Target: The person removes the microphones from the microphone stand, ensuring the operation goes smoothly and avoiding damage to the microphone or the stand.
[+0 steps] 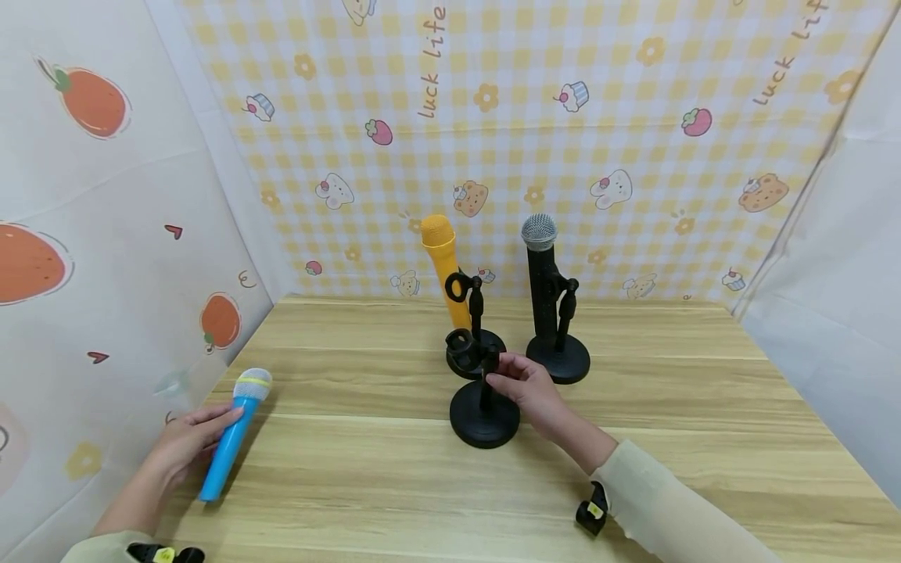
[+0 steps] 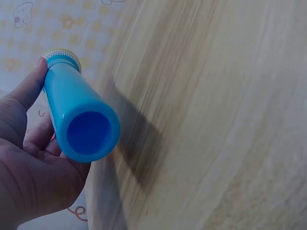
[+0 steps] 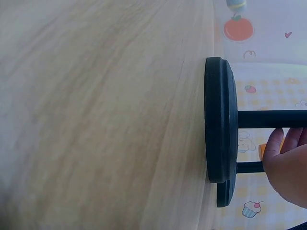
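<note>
The left hand (image 1: 193, 439) is holding the blue mic (image 1: 235, 434) by its upper handle, near the table's (image 1: 352, 461) left edge; the thumb and the fingers are closing around it from two sides. This mic is leaning, its mesh head pointing away from the person and its hollow end facing the left wrist camera. The right hand (image 1: 538, 395) is pinching the pole of the near stand (image 1: 486, 418) between thumb and fingers, and the base is resting on the table. The holder (image 1: 462, 349) on top is appearing to carry no mic.

Behind it, the yellow mic (image 1: 443, 258) is leaning beside the middle stand (image 1: 479, 313), and the black mic (image 1: 542, 289) is standing beside the right stand (image 1: 563, 363); whether their holders are gripping them, I cannot tell.

In my judgement, the person is now steadying or placing the near stand while keeping the blue mic ready, well apart from it. Bringing these two together would be calling for a firm pole, a mic lined up with the holder, and care not to be knocking the yellow mic.
</note>
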{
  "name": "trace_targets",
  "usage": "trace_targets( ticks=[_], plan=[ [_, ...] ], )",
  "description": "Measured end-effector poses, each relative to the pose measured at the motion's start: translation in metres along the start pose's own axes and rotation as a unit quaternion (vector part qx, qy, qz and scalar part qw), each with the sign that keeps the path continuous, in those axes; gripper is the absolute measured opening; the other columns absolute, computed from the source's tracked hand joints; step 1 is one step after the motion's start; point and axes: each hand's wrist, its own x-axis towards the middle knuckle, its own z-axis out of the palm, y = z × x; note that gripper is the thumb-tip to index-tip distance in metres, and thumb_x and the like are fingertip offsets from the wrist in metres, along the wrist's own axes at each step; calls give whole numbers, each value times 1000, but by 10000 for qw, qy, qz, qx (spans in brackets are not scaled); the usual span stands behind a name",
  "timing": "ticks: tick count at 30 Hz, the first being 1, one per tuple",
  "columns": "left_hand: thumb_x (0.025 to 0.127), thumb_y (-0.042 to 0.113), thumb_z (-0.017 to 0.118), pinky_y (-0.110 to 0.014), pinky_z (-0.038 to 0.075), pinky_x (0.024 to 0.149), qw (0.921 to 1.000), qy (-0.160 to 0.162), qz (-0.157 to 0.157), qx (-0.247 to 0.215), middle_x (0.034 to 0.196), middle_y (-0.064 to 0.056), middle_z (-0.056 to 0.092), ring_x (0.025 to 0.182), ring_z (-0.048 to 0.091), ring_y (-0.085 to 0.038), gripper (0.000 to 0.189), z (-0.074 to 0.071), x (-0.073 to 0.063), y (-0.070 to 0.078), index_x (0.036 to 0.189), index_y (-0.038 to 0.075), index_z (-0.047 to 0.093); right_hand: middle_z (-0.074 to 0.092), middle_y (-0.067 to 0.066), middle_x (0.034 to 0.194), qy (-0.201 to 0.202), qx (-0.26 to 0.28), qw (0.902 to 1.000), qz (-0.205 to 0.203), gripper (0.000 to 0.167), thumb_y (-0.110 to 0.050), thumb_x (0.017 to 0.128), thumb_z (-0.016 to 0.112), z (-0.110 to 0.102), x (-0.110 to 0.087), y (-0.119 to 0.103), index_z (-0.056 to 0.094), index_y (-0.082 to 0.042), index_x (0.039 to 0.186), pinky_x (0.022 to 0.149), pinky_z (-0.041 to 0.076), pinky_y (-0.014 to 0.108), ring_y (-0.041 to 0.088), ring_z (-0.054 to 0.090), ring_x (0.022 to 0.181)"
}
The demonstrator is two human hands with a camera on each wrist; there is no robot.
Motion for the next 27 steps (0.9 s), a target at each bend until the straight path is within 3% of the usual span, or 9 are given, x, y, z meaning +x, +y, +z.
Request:
trace_targets(
  ticks=[8, 13, 19, 27],
  plan=[
    [92, 47, 63, -30, 53, 79, 9999, -109, -42, -37, 118, -6, 61, 94, 57, -9, 66, -6, 3, -4, 134, -4, 54, 59, 6, 99, -30, 28, 10000, -14, 22, -3, 89, 68, -1, 0, 1, 63, -2, 111, 84, 49, 27, 19, 55, 95],
    [92, 45, 65, -27, 53, 73, 9997, -158, -81, -194, 104, 7, 62, 84, 58, -3, 68, -9, 3, -7, 135, -6, 52, 59, 6, 100, -8, 52, 10000, -4, 22, -3, 89, 69, -1, 0, 1, 64, -3, 111, 84, 49, 28, 19, 55, 95],
    [91, 44, 66, -28, 53, 69, 9995, -160, -192, -203, 93, 12, 62, 79, 58, -8, 73, -10, 3, -8, 137, -9, 47, 59, 6, 99, -9, 58, 10000, -16, 22, -3, 89, 69, -1, 0, 1, 64, -4, 110, 84, 49, 28, 19, 55, 94],
    [91, 42, 67, -29, 54, 69, 9997, -178, -155, -94, 94, 10, 62, 79, 58, -9, 69, -10, 5, -11, 136, -7, 50, 60, 6, 99, 36, 142, 9999, 59, 21, -3, 89, 69, 0, 0, 0, 65, -6, 109, 85, 50, 28, 18, 56, 94]
  ],
)
